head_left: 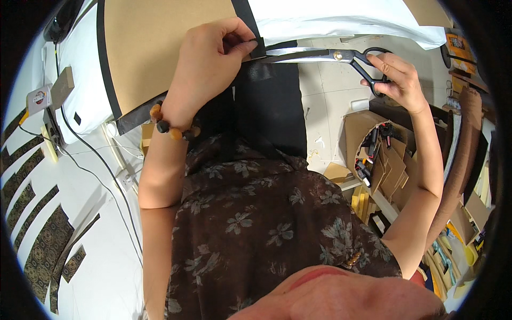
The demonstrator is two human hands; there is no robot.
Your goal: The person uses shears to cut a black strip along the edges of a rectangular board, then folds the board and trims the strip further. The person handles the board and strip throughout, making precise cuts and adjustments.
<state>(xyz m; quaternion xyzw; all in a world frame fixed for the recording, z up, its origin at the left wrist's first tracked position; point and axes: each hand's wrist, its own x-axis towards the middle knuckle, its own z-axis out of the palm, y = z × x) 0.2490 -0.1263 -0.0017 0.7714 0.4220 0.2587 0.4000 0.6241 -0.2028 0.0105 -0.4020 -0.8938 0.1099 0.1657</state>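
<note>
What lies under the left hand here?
Tan board shows beside the left hand, and black edging reaches its fingers. The surface directly beneath the palm is covered, so I can't tell what's there.

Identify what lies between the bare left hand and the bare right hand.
Head view: long silver-bladed, black-handled metal scissors, blades toward the left hand, handles in the right hand. A flat black strip's end shows at the left fingertips.

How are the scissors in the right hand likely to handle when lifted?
The scissors have long metallic blades, so they are probably stiff and fairly heavy. Held at one end by the right hand, they may tip blade-first. The pivot could let them swing.
</note>
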